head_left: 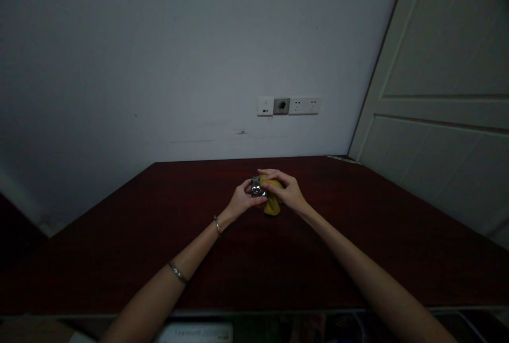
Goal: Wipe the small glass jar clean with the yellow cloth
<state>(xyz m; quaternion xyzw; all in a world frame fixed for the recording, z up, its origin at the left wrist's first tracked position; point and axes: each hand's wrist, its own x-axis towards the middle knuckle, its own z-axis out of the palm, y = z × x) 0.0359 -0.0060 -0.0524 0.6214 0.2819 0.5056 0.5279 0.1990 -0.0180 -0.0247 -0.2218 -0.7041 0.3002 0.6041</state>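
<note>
The single camera sat on the person's head above the near edge of the tabletop [358, 258], looking forward and slightly down across it to the white wall [159, 56] at the far edge. It stood well back: the left hand [240, 202] and right hand [288, 192] met on outstretched arms near the far edge. A pale door [445, 120] filled the view's right side.

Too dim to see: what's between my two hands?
A shiny metal thing and a yellow cloth, gripped between left hand and right hand, head view.
</note>
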